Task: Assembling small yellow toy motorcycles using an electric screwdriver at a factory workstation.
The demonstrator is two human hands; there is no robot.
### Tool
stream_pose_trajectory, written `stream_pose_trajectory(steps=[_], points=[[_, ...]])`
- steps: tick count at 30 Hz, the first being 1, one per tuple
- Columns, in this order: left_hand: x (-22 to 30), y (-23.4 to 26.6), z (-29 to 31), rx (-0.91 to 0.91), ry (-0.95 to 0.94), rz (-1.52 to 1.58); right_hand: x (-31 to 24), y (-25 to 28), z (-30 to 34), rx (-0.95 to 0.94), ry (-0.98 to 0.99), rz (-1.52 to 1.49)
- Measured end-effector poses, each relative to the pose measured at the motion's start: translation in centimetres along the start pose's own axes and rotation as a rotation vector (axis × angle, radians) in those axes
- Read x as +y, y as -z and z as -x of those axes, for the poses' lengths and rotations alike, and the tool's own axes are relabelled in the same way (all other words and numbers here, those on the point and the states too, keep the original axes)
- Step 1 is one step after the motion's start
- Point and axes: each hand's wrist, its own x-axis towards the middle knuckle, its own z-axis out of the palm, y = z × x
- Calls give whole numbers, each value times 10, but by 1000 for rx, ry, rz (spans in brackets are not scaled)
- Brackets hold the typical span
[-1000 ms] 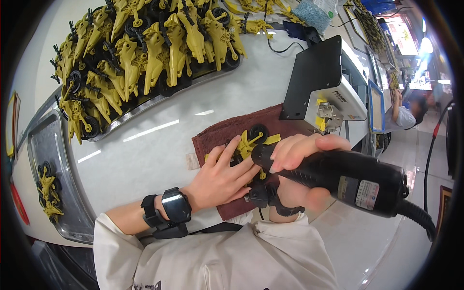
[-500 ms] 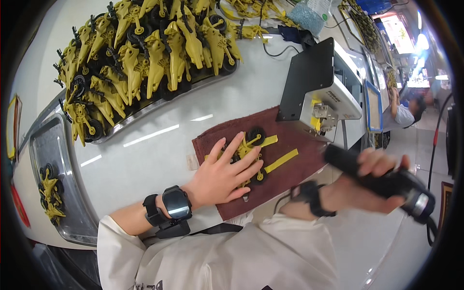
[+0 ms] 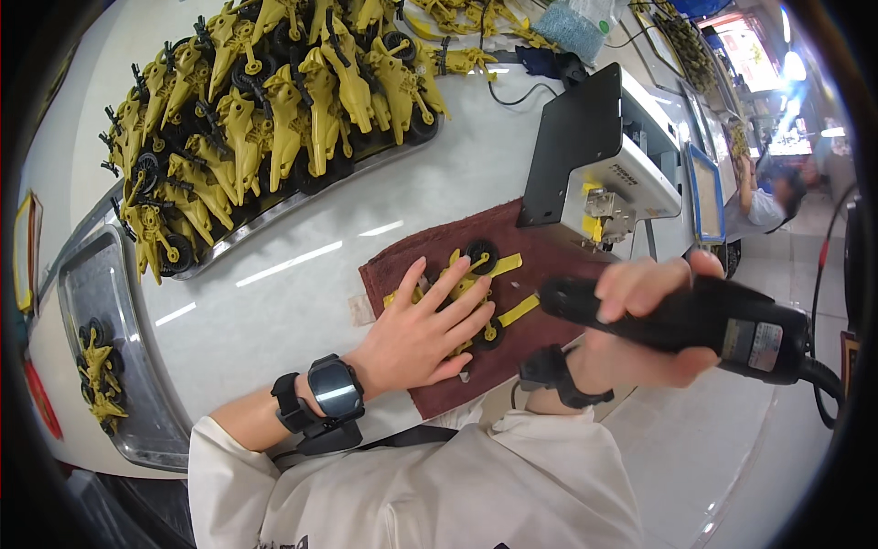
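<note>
Your left hand (image 3: 422, 325) lies palm down with its fingers loosely spread, pressing on a yellow-and-black toy piece (image 3: 476, 265) at the centre of the frame rather than gripping it. Your right hand (image 3: 626, 352), right of centre, is curled around a black corded hand tool (image 3: 700, 316), its nose pointing left above the cloth and apart from the piece. The piece lies on a dark red cloth (image 3: 549, 252), with two yellow strips (image 3: 506, 265) beside it.

Farther out on the desk (image 3: 274, 311), a boxy machine (image 3: 631, 188) stands at upper right, a big pile of yellow toy bikes (image 3: 283, 119) fills the upper left, and a metal tray (image 3: 137, 393) at far left bears a small yellow-and-black cluster (image 3: 99, 380).

The piece seems mid-work, not yet set aside; which group is finished, you cannot tell. Compared with half a second ago, the tool has swung left, back over the cloth; your left hand has hardly shifted.
</note>
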Motion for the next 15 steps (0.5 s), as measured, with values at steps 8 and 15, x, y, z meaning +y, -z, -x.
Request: stream_pose_trajectory(steps=[8, 15], points=[[-1, 1, 3, 9, 21, 13, 31, -24, -4, 4, -135, 150], [-2, 0, 3, 22, 17, 29, 43, -21, -2, 4, -167, 132]])
